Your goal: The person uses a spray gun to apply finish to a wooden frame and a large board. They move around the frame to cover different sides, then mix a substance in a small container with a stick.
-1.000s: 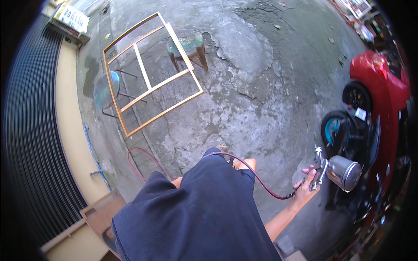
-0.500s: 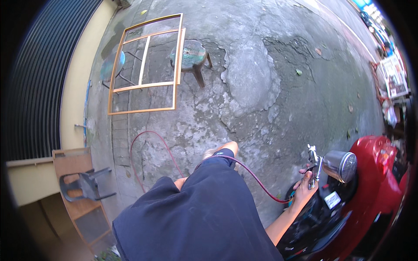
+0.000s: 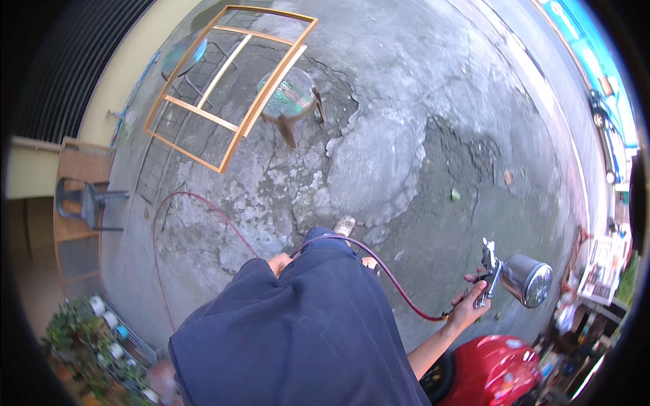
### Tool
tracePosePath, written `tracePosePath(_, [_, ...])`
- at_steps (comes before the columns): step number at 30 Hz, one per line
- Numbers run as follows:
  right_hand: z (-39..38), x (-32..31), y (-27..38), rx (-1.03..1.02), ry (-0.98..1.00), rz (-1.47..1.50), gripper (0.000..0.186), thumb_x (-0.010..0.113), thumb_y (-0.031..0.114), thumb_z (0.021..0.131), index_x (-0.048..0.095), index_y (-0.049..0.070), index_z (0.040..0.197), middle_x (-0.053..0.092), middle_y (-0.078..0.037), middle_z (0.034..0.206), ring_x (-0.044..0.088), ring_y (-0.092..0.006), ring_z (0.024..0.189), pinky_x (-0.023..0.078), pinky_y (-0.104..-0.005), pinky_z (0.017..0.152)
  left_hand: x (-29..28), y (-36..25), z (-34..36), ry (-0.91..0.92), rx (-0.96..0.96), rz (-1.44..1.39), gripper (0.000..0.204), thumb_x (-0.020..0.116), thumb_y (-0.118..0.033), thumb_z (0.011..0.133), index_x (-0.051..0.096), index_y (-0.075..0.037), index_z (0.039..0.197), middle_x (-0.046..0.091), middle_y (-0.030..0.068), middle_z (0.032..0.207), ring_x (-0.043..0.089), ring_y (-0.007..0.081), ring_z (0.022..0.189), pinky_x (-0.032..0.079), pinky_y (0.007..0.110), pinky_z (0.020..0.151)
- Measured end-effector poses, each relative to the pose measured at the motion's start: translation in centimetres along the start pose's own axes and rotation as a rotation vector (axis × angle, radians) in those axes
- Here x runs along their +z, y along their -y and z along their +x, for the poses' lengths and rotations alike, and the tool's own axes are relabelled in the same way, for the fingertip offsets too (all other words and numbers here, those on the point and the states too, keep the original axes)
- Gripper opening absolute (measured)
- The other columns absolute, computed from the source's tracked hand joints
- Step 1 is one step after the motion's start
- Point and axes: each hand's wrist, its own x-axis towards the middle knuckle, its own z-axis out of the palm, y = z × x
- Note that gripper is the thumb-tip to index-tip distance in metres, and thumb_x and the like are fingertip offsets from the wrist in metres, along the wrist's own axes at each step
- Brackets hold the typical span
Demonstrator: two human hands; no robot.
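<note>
My right hand (image 3: 472,299) is closed on a metal spray gun (image 3: 489,269), which has a silver cup (image 3: 526,279) on its side and a dark red hose (image 3: 386,267) running from its lower end across my lap. A patch of skin (image 3: 277,262) shows left of my dark blue clothing; whether it is my left hand or a leg I cannot tell, and its fingers are hidden. Ahead to the left, an open wooden frame (image 3: 230,124) with crossbars lies over two stools, one round plastic stool (image 3: 287,100) and one blue-seated stool (image 3: 177,49) with metal legs.
Cracked concrete pavement (image 3: 372,155) surrounds me. At left are a shuttered wall (image 3: 101,95), a wooden board (image 3: 78,260) with a dark plastic chair (image 3: 91,199), and potted plants (image 3: 101,338). At right are a red vehicle (image 3: 497,372), stacked clutter (image 3: 596,271) and a street with cars (image 3: 609,149).
I have moved forward and turned rightward. The red vehicle has dropped toward the lower edge, the street has come into view and plants show at lower left. The spray gun stays in my right hand.
</note>
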Motion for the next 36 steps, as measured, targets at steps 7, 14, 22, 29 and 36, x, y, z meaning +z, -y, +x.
tracePosePath(7, [23.1,0.6,-0.2,-0.105,0.082,-0.074,0.043,0.054,0.034,0.104,0.062,-0.005,0.119,0.067,-0.011,0.094,0.043,-0.0047,0.043,0.03,-0.0208,0.033,2.0,-26.2,-3.4,-0.401,-0.069,0.397,0.064,0.055,-0.069,0.088,0.072,-0.017,0.12,0.069,0.0092,0.123,0.061,0.035,0.118,0.047,0.043,0.101])
tracePosePath(14, [48.0,8.5,1.7,-0.229,0.275,-0.025,0.042,0.051,0.034,0.105,0.061,-0.004,0.118,0.068,-0.011,0.093,0.041,-0.0068,0.04,0.028,-0.0221,0.033,8.3,-40.7,-0.9,-0.607,-0.187,0.215,0.059,0.056,-0.065,0.089,0.072,-0.017,0.117,0.066,0.0093,0.128,0.051,0.0304,0.13,0.042,0.04,0.107])
tracePosePath(22, [69.4,23.7,7.8,-0.41,0.514,0.033,0.048,0.047,0.039,0.106,0.058,-0.004,0.123,0.067,-0.013,0.093,0.041,-0.0073,0.039,0.028,-0.021,0.033,20.2,-57.8,6.2,-0.426,-0.099,-0.538,0.053,0.059,-0.058,0.09,0.073,-0.013,0.114,0.072,0.0175,0.108,0.067,0.0355,0.106,0.051,0.042,0.093])
tracePosePath(29, [81.1,41.7,11.5,-0.482,0.716,0.026,0.046,0.045,0.036,0.106,0.057,-0.005,0.123,0.067,-0.013,0.093,0.042,-0.0075,0.038,0.029,-0.0208,0.032,14.5,-72.8,15.4,-0.355,-0.064,-0.746,0.053,0.057,-0.059,0.09,0.072,-0.015,0.116,0.071,0.0187,0.108,0.067,0.0362,0.106,0.051,0.045,0.093])
tracePosePath(36, [92.8,57.6,19.3,-0.509,0.825,-0.077,0.047,0.047,0.038,0.106,0.058,-0.005,0.123,0.068,-0.012,0.092,0.042,-0.0081,0.037,0.03,-0.0213,0.032,1.5,-87.5,18.0,-0.536,-0.125,-0.74,0.05,0.058,-0.057,0.091,0.073,-0.016,0.115,0.072,0.0187,0.107,0.067,0.0387,0.104,0.052,0.045,0.09])
